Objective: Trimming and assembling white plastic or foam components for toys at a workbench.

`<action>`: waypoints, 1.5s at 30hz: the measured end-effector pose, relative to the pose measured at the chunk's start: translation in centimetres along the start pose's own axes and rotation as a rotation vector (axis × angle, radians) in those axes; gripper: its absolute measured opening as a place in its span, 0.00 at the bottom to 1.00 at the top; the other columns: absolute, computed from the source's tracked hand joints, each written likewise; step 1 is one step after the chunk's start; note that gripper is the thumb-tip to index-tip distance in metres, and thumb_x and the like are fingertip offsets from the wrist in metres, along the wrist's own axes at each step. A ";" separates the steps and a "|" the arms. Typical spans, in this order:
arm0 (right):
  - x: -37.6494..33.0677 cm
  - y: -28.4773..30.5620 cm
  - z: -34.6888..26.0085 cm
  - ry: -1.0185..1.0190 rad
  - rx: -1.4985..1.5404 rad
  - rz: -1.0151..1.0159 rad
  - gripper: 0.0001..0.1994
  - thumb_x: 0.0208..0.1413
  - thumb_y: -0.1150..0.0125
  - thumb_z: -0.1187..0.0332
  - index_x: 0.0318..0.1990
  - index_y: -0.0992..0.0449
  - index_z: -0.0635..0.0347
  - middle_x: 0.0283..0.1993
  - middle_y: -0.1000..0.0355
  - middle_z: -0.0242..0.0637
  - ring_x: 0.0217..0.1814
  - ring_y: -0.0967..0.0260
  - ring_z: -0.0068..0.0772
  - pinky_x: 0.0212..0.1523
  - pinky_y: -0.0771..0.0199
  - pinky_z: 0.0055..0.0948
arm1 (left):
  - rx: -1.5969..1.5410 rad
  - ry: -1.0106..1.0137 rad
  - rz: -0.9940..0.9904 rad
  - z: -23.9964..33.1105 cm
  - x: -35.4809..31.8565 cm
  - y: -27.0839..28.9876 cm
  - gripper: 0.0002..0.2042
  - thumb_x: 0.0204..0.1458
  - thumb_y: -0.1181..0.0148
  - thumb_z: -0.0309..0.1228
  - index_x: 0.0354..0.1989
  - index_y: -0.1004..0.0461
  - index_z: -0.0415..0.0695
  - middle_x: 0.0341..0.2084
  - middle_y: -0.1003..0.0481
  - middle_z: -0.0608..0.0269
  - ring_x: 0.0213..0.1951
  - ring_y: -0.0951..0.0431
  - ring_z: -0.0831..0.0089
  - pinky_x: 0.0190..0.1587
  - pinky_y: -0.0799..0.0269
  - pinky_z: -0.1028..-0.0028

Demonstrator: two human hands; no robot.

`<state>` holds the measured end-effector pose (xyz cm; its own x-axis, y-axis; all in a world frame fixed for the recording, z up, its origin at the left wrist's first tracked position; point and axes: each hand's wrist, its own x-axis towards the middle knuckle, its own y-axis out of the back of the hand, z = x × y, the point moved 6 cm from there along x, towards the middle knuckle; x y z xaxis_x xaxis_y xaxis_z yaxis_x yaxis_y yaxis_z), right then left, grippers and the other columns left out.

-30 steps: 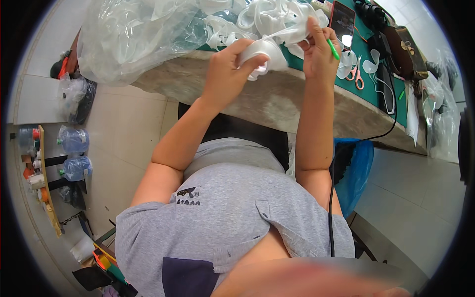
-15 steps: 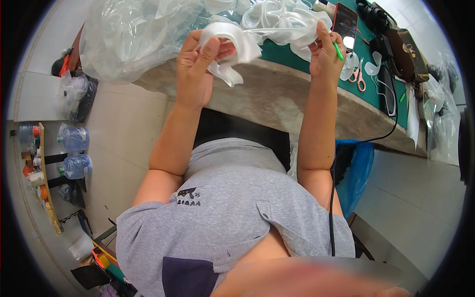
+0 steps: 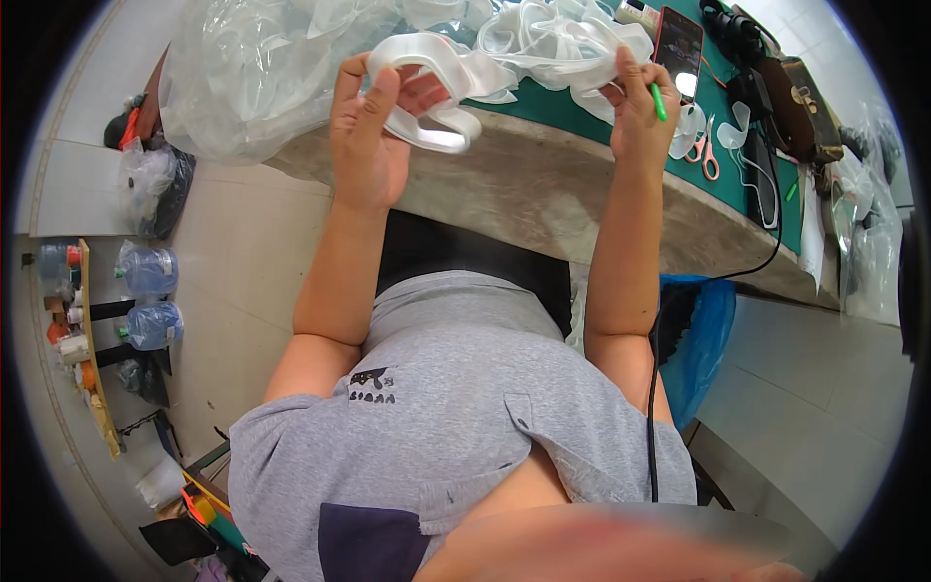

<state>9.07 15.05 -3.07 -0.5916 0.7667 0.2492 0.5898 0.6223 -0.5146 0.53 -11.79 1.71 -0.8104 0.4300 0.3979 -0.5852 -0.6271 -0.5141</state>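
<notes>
Looped white glossy bands (image 3: 417, 50) hang from my left hand (image 3: 373, 136), its thumb and fingers closed round them. Above the table's front edge, my right hand (image 3: 638, 107) pinches a white strip that stretches across from the left hand's loops. A slim green stick-like thing (image 3: 658, 101) also sits in the right hand, pointing out beside the fingers; its other end is hidden. Between and beyond the hands lies a tangled heap of white bands (image 3: 548, 39) on the green table top (image 3: 543, 110).
A large clear plastic bag (image 3: 242, 87) fills the table's left side. To the right are a phone (image 3: 677, 53), pink-handled scissors (image 3: 710, 160), a brown leather case (image 3: 800, 97) and a black cable (image 3: 747, 272). A blue bag (image 3: 703, 339) hangs below the table's right side.
My left hand has moved slightly left, and its loops have swung wider, the lower end curling to the right. The right hand has moved only slightly.
</notes>
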 end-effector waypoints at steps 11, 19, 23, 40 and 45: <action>-7.2 -3.1 -5.1 0.111 -0.605 -0.140 0.18 0.57 0.37 0.62 0.23 0.37 0.60 0.27 0.30 0.32 0.30 0.38 0.16 0.32 0.37 0.17 | -0.067 0.261 -0.200 -2.8 -2.4 -3.7 0.11 0.63 0.53 0.38 0.47 0.37 0.46 0.51 0.29 0.41 0.54 0.27 0.57 0.51 0.30 0.64; -10.5 -3.8 -4.7 0.025 -0.391 -0.352 0.17 0.54 0.35 0.74 0.24 0.42 0.57 0.35 0.26 0.35 0.33 0.38 0.16 0.35 0.35 0.15 | -0.160 0.450 -0.127 -5.1 -3.6 -4.1 0.13 0.63 0.52 0.39 0.48 0.35 0.42 0.47 0.26 0.51 0.47 0.24 0.67 0.47 0.26 0.67; -9.6 -3.2 -4.9 0.068 -0.369 -0.232 0.18 0.52 0.34 0.76 0.24 0.42 0.57 0.33 0.26 0.35 0.32 0.39 0.15 0.34 0.36 0.14 | -0.153 0.809 -0.223 -7.1 -5.8 -4.5 0.20 0.58 0.43 0.40 0.53 0.35 0.41 0.46 0.27 0.60 0.47 0.26 0.71 0.45 0.26 0.70; -8.6 -1.1 -4.5 0.181 -0.629 -0.366 0.14 0.58 0.40 0.65 0.26 0.36 0.61 0.31 0.28 0.34 0.32 0.36 0.20 0.36 0.34 0.19 | 0.133 0.872 -0.234 -7.8 -7.1 -4.6 0.17 0.52 0.36 0.33 0.44 0.26 0.31 0.35 0.22 0.55 0.35 0.20 0.72 0.40 0.21 0.73; -5.6 7.5 -9.4 0.574 -1.043 0.214 0.14 0.61 0.50 0.62 0.42 0.25 0.65 0.42 0.27 0.42 0.39 0.29 0.35 0.45 0.31 0.29 | 0.285 0.742 -0.209 -7.7 -7.1 -4.3 0.12 0.53 0.38 0.31 0.41 0.23 0.36 0.32 0.22 0.62 0.33 0.24 0.80 0.36 0.28 0.79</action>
<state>21.98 16.95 -0.60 -0.2540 0.6633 0.7040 0.9623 0.0999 0.2531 8.58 -7.17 -4.80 -0.5521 0.8111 -0.1931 -0.7775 -0.5845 -0.2322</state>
